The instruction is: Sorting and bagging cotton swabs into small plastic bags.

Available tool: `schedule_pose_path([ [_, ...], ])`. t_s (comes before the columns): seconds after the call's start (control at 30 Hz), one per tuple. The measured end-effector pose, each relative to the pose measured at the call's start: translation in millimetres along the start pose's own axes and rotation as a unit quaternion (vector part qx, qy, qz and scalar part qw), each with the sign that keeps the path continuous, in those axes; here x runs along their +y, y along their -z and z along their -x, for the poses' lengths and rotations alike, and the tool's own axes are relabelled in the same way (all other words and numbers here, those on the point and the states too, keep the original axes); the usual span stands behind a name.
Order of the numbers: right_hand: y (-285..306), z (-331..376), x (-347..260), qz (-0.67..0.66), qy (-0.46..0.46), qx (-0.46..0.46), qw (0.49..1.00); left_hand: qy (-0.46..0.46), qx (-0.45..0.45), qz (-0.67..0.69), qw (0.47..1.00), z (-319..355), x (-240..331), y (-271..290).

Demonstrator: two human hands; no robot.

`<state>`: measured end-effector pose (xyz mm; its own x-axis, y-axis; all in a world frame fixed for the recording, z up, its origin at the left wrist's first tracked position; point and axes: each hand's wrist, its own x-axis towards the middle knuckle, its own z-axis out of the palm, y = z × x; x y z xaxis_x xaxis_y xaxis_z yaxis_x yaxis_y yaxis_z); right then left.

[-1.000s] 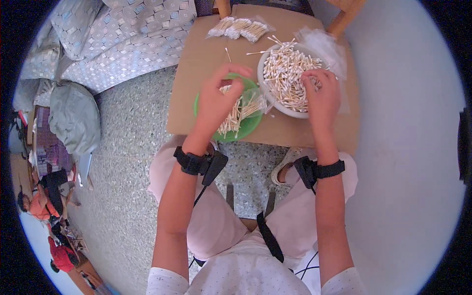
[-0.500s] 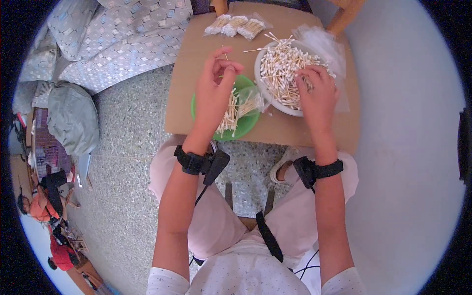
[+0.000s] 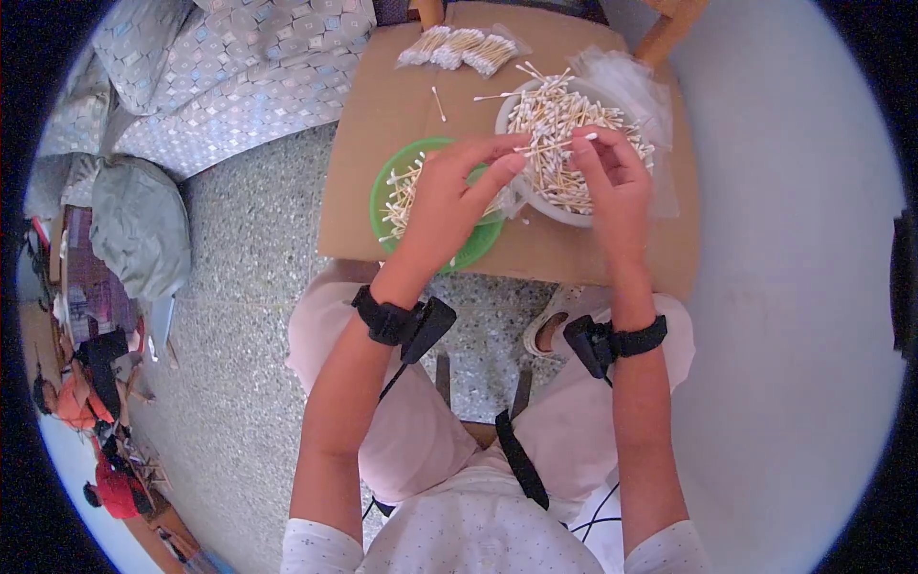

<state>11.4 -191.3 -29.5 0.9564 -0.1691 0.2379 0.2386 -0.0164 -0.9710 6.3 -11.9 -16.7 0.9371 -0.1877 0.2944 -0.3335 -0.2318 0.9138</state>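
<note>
Clear packets of cotton swabs (image 3: 462, 48) lie at the table's far edge.

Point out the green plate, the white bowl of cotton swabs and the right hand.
green plate (image 3: 384, 184), head view, bare left rim.
white bowl (image 3: 504, 100), head view, upper left rim.
right hand (image 3: 617, 182), head view, back of the hand.

The left hand (image 3: 449, 196) rises off the round green plastic plate (image 3: 392, 172) (now meeting the right hand (image 3: 612, 177)), pinching thin white-tipped cotton swabs (image 3: 555, 145).
</note>
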Motion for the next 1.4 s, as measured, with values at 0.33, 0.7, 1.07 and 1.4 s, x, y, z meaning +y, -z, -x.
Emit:
schedule_pose_path([
  [0.33,-6.5,10.8,-7.4,0.127,0.011,-0.112,0.985,0.056,0.049,-0.018,0.997,-0.5,1.6,4.3],
  [0.7,-9.5,17.7,-12.8,0.282,0.120,-0.116,0.945,0.022,0.078,-0.063,0.995,-6.0,3.6,5.4],
  [1.07,-7.0,9.6,-9.5,-0.066,-0.026,-0.071,0.995,-0.024,-0.023,-0.042,0.999,-5.0,-0.1,7.6],
  [1.4,-5.0,7.6,-4.8,-0.073,-0.036,-0.105,0.991,-0.121,-0.055,-0.131,0.982,-6.2,-6.8,3.8],
])
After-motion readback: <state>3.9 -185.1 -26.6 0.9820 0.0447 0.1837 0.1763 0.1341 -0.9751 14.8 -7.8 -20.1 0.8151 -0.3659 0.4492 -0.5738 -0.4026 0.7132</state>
